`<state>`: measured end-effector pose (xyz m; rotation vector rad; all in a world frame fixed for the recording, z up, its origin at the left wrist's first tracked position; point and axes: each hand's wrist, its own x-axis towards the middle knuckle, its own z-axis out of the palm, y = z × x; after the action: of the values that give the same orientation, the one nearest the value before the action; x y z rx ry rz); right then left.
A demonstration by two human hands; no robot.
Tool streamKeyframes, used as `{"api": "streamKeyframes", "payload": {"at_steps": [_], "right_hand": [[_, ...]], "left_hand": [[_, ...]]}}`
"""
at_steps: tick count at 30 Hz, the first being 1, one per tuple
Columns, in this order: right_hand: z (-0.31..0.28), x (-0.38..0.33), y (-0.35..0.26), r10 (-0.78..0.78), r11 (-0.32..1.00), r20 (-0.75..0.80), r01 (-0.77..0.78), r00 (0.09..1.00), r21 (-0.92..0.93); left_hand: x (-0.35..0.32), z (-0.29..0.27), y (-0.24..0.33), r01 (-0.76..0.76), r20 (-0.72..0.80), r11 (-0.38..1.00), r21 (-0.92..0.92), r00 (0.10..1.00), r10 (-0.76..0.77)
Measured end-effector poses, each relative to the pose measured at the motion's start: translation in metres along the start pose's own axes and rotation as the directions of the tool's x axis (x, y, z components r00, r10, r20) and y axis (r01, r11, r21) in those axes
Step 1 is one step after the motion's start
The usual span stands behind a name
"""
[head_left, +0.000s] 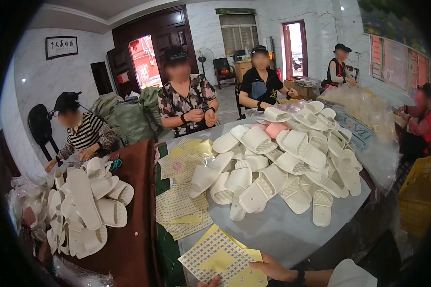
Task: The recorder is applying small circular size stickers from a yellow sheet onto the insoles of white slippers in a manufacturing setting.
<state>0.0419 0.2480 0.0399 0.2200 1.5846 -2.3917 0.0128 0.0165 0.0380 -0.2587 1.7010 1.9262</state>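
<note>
A yellow-backed sheet of small printed stickers (207, 252) is held low at the near edge of the table, with a bare yellow patch in its middle where stickers are gone. My left hand (211, 282), mostly cut off by the lower edge, grips the sheet's bottom with the thumb on top. At the sheet's right edge my right hand (275, 269) is closed on it, thumb over the yellow backing; its other fingers are largely hidden. Beyond my hands lies a big heap of white slippers (263, 189), with a pink slipper (276, 129) among them.
More sticker sheets (182, 203) lie left of the slipper heap on the grey tabletop (277, 239). A second slipper pile (88, 205) rests on the brown cloth (134, 229). Several people sit around the tables. Clear plastic bags (368, 124) and a yellow crate (419, 196) stand right.
</note>
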Motion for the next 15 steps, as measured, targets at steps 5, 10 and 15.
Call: {"api": "streamKeyframes", "payload": {"at_steps": [5,10,15], "right_hand": [[0.009,-0.001,-0.001,0.015,1.000,0.000,-0.014,1.000,0.023],[0.006,0.009,0.006,-0.059,0.995,-0.040,0.061,0.997,0.075],[-0.005,0.013,0.005,-0.155,0.987,-0.181,0.159,0.971,0.005]], "left_hand": [[-0.003,-0.007,-0.005,0.006,-0.047,1.000,-0.019,0.999,-0.007],[0.004,-0.011,-0.008,-0.007,-0.063,1.000,-0.001,0.998,0.007],[0.002,-0.008,-0.008,-0.058,-0.062,0.996,-0.066,0.997,0.054]]}}
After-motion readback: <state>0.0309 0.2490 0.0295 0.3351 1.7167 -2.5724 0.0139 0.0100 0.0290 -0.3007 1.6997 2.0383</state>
